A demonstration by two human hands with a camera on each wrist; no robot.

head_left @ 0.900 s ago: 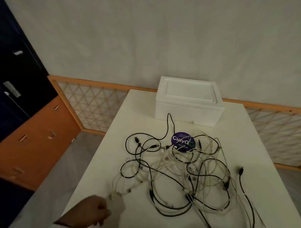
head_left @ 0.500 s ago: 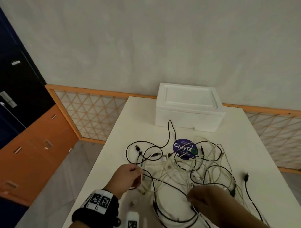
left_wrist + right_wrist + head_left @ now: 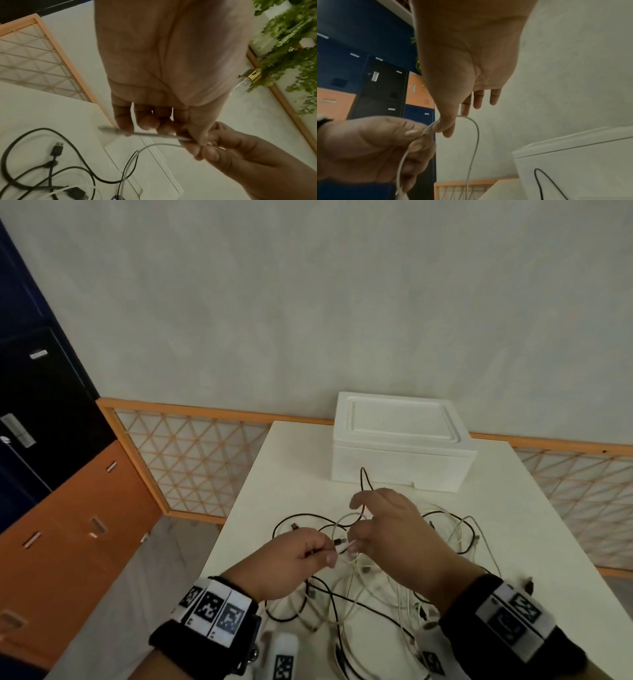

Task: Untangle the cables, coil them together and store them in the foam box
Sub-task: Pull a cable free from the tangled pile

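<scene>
While the tangled cables [image 3: 376, 587] lie on the table [image 3: 534, 542] before the closed foam box [image 3: 400, 446], the left hand [image 3: 291, 563] and right hand [image 3: 394, 535] pinch one white cable [image 3: 476, 135], seemingly to work it free.

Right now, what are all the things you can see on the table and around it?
white cable: one, lifted above the table, pinched by both hands
cable pile: many, black and white, tangled on the table's near part
foam box: one, white, lid on, far end of the table
table: one, white
lattice fence: orange frame, behind the table
drawers: orange and dark blue, at left
plant: green, left wrist view only
left hand: pinches the white cable
right hand: pinches the same cable
</scene>
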